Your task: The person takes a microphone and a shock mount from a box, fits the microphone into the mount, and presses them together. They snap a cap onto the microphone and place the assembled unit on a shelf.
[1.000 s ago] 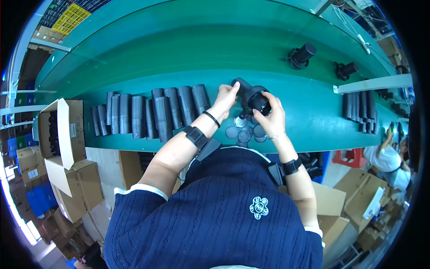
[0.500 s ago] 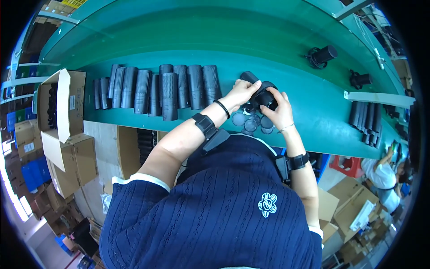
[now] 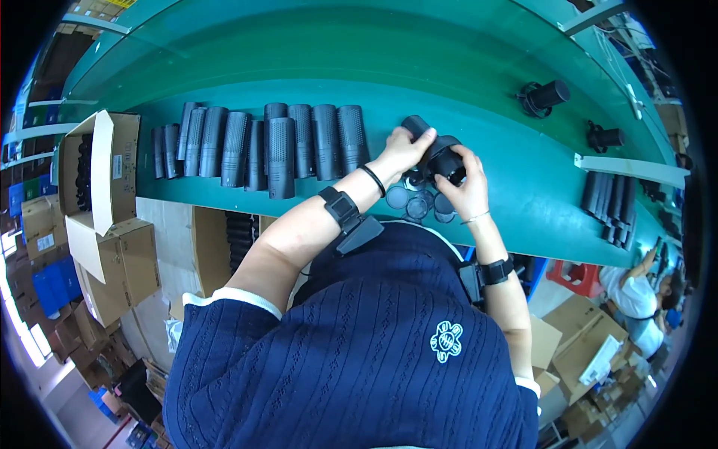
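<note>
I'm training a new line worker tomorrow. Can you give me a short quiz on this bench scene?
1. True or false: both hands hold one black cylinder.
2. Where do the round black caps lie? A) in the cardboard box B) on the green bench, just below the hands C) on the floor
3. Which side of the left hand is the row of perforated black tubes on?

Key: 1 true; 2 B; 3 the person's left; right hand is opposite.
</note>
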`<state>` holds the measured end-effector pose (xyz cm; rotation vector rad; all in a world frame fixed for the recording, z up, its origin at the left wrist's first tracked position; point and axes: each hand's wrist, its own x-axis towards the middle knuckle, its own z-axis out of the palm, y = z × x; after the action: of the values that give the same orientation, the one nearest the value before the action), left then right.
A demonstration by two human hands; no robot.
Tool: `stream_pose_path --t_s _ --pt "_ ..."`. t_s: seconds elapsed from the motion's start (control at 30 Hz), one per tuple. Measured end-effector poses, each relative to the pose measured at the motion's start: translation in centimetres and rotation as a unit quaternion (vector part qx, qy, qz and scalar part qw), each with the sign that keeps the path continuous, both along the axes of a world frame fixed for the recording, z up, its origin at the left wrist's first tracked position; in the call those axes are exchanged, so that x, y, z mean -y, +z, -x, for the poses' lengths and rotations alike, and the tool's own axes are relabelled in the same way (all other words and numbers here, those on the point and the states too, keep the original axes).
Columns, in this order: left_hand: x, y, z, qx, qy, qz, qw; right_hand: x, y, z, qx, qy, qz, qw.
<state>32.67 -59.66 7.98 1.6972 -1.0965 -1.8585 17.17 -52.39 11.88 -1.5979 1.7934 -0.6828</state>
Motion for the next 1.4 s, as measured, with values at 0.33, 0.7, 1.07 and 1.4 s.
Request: stream_pose_path --t_s 0.33,0.7,1.07,1.4 --pt "1.5 0.3 -1.5 -0.355 0.094 0.075 0.927 -0.7 1.2 0.7 -0.004 -0.014 0.079 0.997" --pt "11.8 -1.3 -0.4 -0.265 -0.008 0.265 0.927 -12.8 -1.9 5.0 0.044 -0.218 -0.042 0.974" --pt "17.9 -6.6 5.1 -0.026 -0.138 0.406 0.903 -30.0 -2.1 -1.8 0.007 -0.445 -0.117 0.888" --pt "10.1 -8.3 2.2 -0.008 -0.074 0.362 0.929 -36.2 -2.4 -0.2 -0.028 -0.47 -0.107 0.876"
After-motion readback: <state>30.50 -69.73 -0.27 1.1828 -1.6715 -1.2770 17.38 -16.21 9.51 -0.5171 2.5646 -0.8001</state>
